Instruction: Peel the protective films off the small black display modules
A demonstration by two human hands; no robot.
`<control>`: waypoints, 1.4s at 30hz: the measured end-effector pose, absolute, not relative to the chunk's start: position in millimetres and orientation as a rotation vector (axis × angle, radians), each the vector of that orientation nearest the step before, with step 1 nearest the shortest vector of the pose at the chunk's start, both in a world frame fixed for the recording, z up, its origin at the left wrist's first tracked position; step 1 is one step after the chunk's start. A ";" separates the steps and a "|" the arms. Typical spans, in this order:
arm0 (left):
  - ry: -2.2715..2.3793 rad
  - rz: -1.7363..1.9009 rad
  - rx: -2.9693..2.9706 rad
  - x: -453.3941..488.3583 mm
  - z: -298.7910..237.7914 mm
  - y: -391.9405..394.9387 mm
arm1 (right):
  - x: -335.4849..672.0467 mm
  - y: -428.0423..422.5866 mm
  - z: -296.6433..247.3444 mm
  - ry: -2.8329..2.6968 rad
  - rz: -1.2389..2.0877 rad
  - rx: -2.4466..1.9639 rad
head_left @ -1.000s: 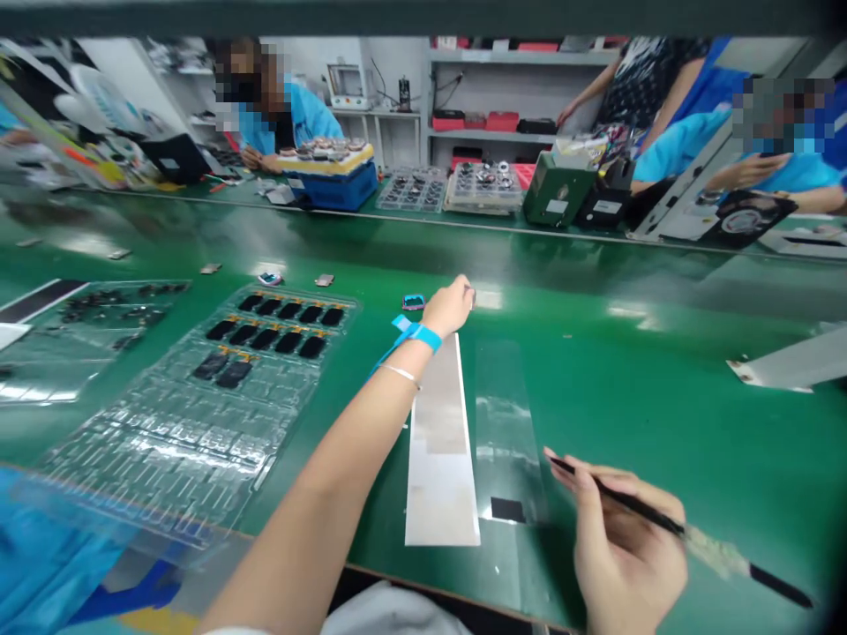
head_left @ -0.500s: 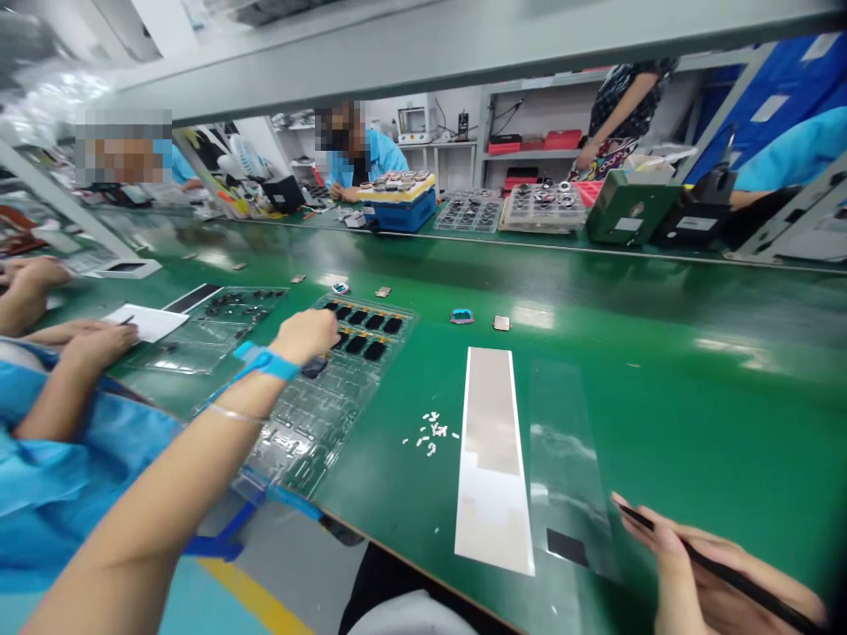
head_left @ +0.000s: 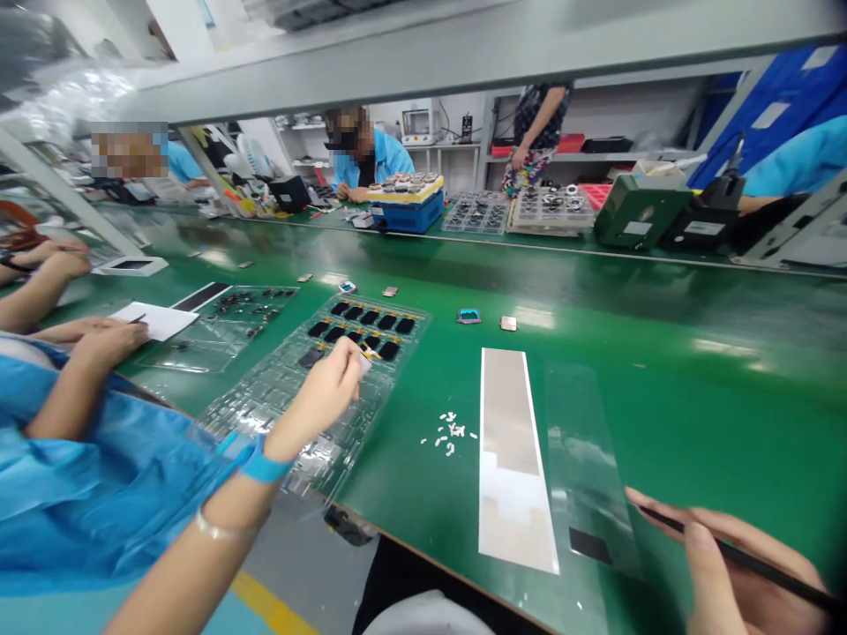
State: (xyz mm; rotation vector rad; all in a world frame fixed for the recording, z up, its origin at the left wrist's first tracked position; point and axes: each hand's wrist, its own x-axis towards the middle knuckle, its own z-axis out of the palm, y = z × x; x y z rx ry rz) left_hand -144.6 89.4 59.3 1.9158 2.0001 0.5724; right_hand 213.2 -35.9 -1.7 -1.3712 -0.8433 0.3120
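My left hand (head_left: 327, 388) hovers over a clear plastic tray (head_left: 278, 401) and pinches a small dark part with a yellow tab taken from the rows of black parts (head_left: 367, 328) at the tray's far end. A blue strap sits on that wrist. My right hand (head_left: 734, 564), at the lower right corner, is closed around thin black tweezers (head_left: 721, 549). Between the hands lie a long white strip (head_left: 513, 459) and a clear film (head_left: 586, 459) with a small black square (head_left: 590, 546) on it. A scatter of tiny white bits (head_left: 450, 432) lies left of the strip.
A green belt (head_left: 662, 353) carries a blue-rimmed part (head_left: 469, 316) and a small metal piece (head_left: 508, 324). Another person's arms in blue sleeves (head_left: 79, 353) work at the left beside a second tray (head_left: 225, 322). Across the belt stand a blue box (head_left: 405, 212), part trays and a green machine (head_left: 639, 212).
My left hand went from the far belt to the tray, then drew back toward me holding a small part. The view swung left. My right hand stayed low right with the tweezers.
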 end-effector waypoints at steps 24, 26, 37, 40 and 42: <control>0.975 0.897 1.491 -24.3 4.8 9.5 | 140.8 -1.3 23.2 -2.118 -0.157 -1.179; 0.993 0.888 1.529 -25.0 5.7 10.2 | 139.3 0.2 23.9 -2.139 -0.131 -1.187; 0.886 0.718 1.606 -26.1 9.3 7.4 | 147.2 63.1 38.3 -2.017 0.859 -1.358; 0.796 0.605 1.626 -26.4 10.6 5.1 | 137.2 80.5 28.3 -2.008 0.920 -1.404; 0.770 0.588 1.625 -26.1 11.2 4.5 | 131.8 84.7 22.2 -2.003 0.967 -1.401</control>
